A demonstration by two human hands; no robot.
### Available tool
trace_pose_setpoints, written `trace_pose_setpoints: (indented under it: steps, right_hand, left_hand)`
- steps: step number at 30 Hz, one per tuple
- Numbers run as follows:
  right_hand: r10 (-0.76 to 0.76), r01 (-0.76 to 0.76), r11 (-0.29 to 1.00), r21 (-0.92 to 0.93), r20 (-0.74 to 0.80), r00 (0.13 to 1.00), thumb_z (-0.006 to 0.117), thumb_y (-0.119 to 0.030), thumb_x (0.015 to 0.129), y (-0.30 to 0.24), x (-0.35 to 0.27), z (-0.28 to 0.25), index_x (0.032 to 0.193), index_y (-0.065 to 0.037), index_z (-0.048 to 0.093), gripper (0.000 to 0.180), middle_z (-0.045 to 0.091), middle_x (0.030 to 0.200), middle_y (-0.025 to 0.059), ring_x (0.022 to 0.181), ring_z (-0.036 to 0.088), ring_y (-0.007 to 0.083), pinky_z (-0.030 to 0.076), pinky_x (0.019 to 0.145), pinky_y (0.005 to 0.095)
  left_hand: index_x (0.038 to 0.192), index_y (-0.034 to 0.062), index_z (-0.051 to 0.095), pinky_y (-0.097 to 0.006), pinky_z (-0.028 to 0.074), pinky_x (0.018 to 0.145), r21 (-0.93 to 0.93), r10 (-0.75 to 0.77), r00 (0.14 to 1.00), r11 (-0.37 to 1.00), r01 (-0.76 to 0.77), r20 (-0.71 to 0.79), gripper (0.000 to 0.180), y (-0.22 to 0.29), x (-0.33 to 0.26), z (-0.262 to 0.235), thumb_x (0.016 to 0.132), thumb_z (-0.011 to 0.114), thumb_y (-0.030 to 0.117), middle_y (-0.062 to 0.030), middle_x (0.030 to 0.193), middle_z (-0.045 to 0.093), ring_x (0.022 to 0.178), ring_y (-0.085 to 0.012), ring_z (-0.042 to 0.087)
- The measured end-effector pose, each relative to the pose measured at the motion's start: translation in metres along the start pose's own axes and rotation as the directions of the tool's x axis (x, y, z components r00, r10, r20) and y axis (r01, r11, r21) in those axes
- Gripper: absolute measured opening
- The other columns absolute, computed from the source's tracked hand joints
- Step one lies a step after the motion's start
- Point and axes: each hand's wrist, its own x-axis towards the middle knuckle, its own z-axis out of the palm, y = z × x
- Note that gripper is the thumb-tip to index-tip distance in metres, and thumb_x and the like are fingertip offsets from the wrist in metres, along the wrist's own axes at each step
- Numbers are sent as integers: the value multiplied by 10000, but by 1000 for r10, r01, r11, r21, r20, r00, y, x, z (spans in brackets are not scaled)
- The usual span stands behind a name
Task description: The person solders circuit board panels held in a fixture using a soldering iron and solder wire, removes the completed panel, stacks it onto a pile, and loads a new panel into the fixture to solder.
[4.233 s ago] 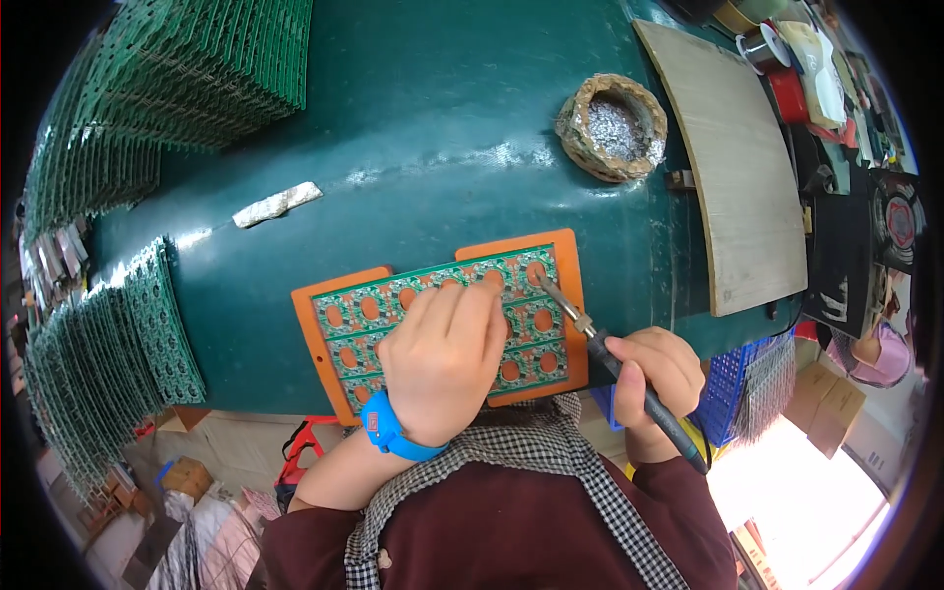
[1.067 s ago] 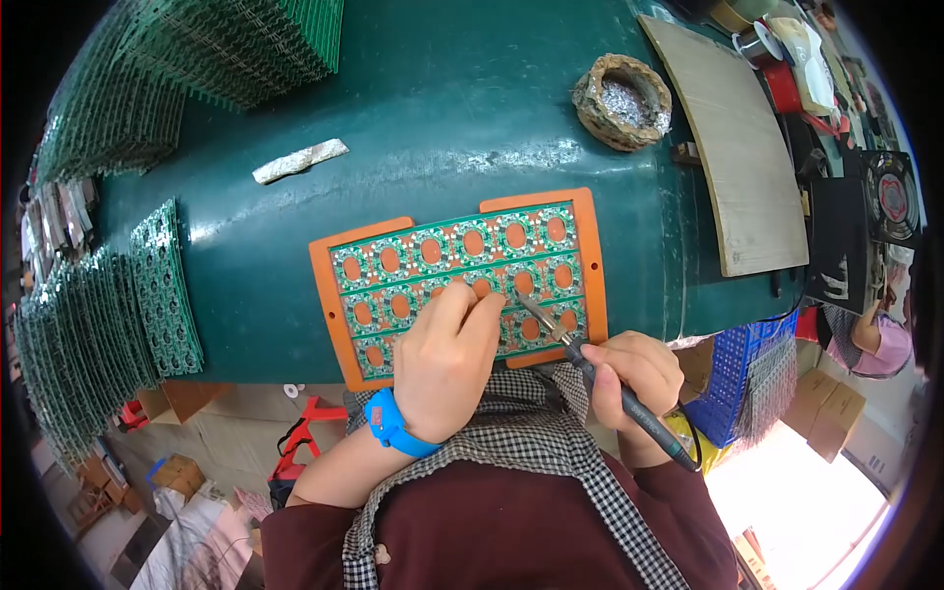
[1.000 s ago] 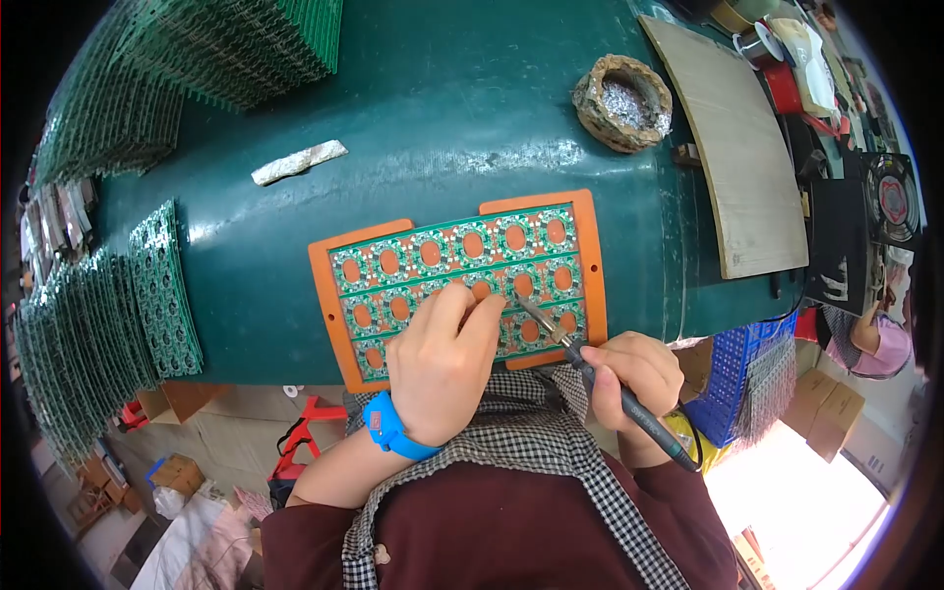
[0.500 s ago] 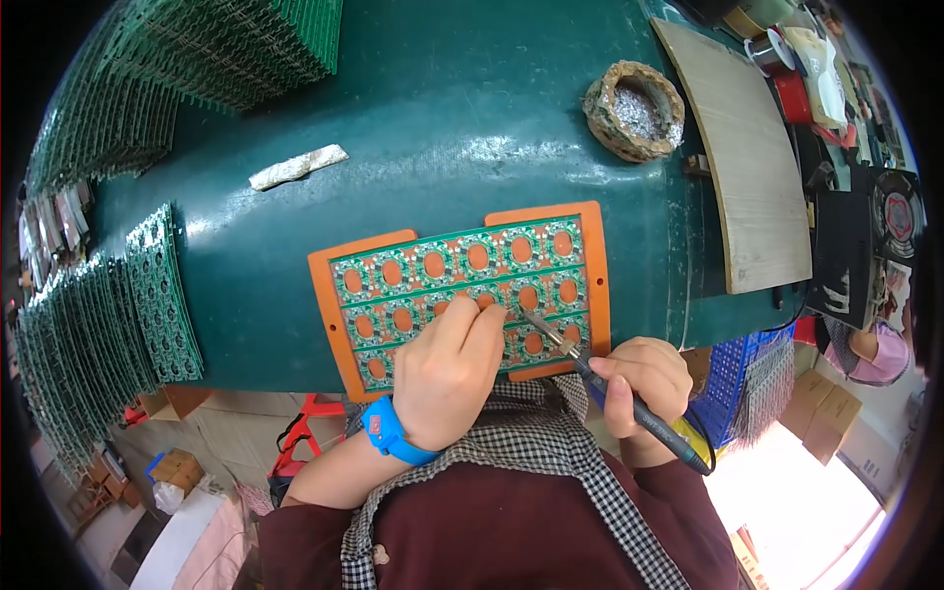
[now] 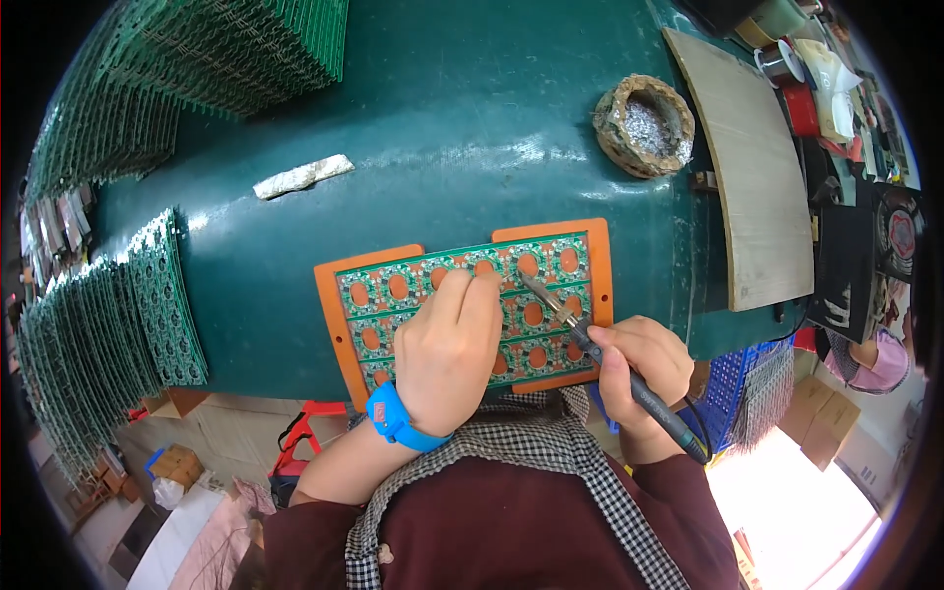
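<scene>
A green panel of several small circuit boards with round openings (image 5: 385, 324) lies in an orange tray (image 5: 327, 295) at the table's near edge. Over its middle is my left hand (image 5: 447, 344), wearing a blue wrist strap. Its fingers are bunched together near the panel's far row; their tips, and anything they pinch, are hidden. My right hand (image 5: 644, 369), at the tray's right side, is wrapped round the dark handle of a soldering iron (image 5: 667, 421). The iron's metal tip slants left onto or just above the far row, close to my left fingertips.
Stacked green circuit panels stand at the left (image 5: 162, 305) and far left (image 5: 236, 49). A white strip (image 5: 303, 177) and a rough round bowl (image 5: 612, 138) with silvery bits lie beyond the tray. Rightward are a wooden board (image 5: 752, 187), a wire spool (image 5: 780, 64) and a blue crate (image 5: 728, 383).
Both my hands and the iron's tip have shifted from the panel's middle row to its far row. The tray sits slightly lower in the picture, as do other things on the table.
</scene>
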Motion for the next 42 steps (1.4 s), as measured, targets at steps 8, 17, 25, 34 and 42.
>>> trace_pose_setpoints:
  steps: [8,17,25,34,42]
  right_hand:
    - [-61,62,998,3,-35,997,628,-11,717,0,3,-1,837,17,662,128,618,644,93,501,604,199,461,440,284]
    - [-26,27,999,-20,44,999,583,-37,727,-9,10,13,799,24,645,113,626,653,117,512,601,235,483,489,322]
    - [-66,65,998,-12,-75,995,611,-38,748,-6,-4,-2,801,17,662,92,601,613,84,480,588,208,448,432,280]
    - [-110,107,991,-83,-36,993,611,-41,742,-7,-4,1,789,11,660,85,597,613,75,472,578,196,446,426,286]
    - [-103,103,994,-32,3,995,612,-51,708,-15,-15,4,762,-11,670,89,594,602,55,492,584,194,469,465,295]
  left_hand:
    - [954,33,628,-331,452,518,23,4,999,1000,-3,-43,190,3,6,-10,777,647,-33,-76,748,549,573,-229,564]
    - [946,29,616,-320,457,514,-74,-44,999,996,43,-17,162,-7,6,-4,800,616,-42,-90,785,619,588,-226,590]
    - [922,16,599,-304,456,527,-202,-106,994,973,109,27,166,-1,-5,-12,780,621,-66,-91,820,573,605,-211,585]
    - [927,20,604,-305,447,482,-167,-40,999,985,40,-1,177,-4,-18,-13,765,635,-46,-81,780,556,579,-208,583]
    - [928,9,612,-311,420,467,-199,-56,998,978,61,34,176,0,-22,-14,772,625,-71,-82,760,560,557,-204,551]
